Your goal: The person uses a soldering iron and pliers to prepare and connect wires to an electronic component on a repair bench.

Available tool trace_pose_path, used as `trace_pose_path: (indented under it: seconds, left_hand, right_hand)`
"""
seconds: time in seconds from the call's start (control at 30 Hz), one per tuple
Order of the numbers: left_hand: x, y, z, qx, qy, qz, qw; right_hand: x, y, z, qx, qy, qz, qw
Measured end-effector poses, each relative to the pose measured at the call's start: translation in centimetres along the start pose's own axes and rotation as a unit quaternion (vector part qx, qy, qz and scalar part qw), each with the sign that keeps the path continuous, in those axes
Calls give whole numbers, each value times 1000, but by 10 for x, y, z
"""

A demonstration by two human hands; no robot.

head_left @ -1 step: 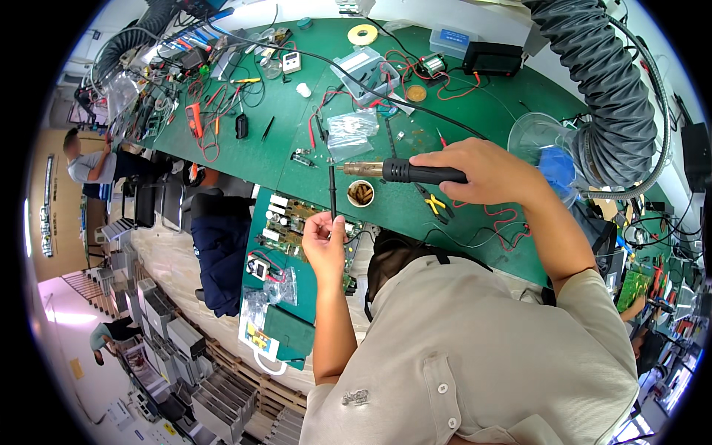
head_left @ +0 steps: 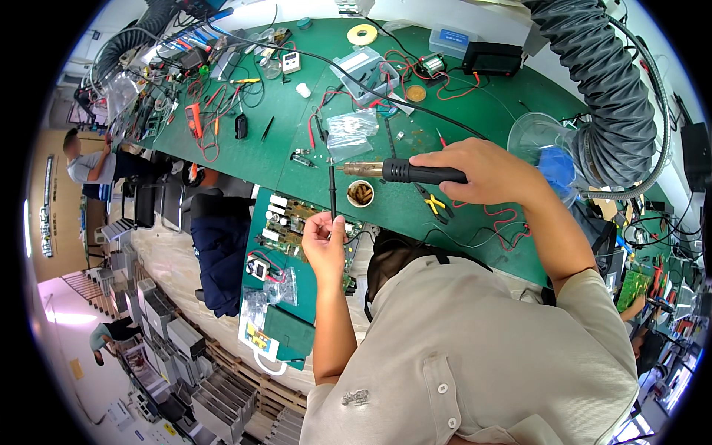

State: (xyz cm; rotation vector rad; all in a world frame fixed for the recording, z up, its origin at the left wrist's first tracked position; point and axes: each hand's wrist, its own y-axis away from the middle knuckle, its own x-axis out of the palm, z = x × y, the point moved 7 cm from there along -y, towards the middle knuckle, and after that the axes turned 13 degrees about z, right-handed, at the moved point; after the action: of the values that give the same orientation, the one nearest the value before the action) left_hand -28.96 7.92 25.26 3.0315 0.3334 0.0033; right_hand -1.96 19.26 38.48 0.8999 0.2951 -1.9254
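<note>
Black-handled heat tool [head_left: 397, 170] over bench [head_left: 289, 119], near front edge; fingers of right hand [head_left: 482, 170] wrapped round handle [head_left: 434, 174]. Left hand [head_left: 324, 236] fingers pinch black rod [head_left: 332, 191], upper end just beside metal nozzle [head_left: 362, 169]. No visible change since earlier picture; judged: positioning held steady, work not advanced.

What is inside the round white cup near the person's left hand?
The white cup holds several short brown pieces, perhaps cigarette butts. They cover most of its bottom, so whatever lies beneath them cannot be seen.
</note>
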Motion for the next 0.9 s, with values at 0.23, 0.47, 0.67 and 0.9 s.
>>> trace_pose_path:
  seconds: [0.23, 0.47, 0.67, 0.9]
  left_hand:
    - [1, -1, 3, -10, -3, -2, 1000]
    - [2, -2, 3, -7, -1, 1, 1000]
    - [3, -3, 2, -9, 2, 1, 1000]
    - [4, -3, 3, -6, 1, 2, 1000]
  right_hand:
    - [1, 1, 0, 18, 3, 31, 999]
    - [3, 1, -1, 25, 0, 38, 999]
    - [9, 1, -6, 23, 22, 24, 999]
    - [14, 1, -7, 28, 13, 37, 999]
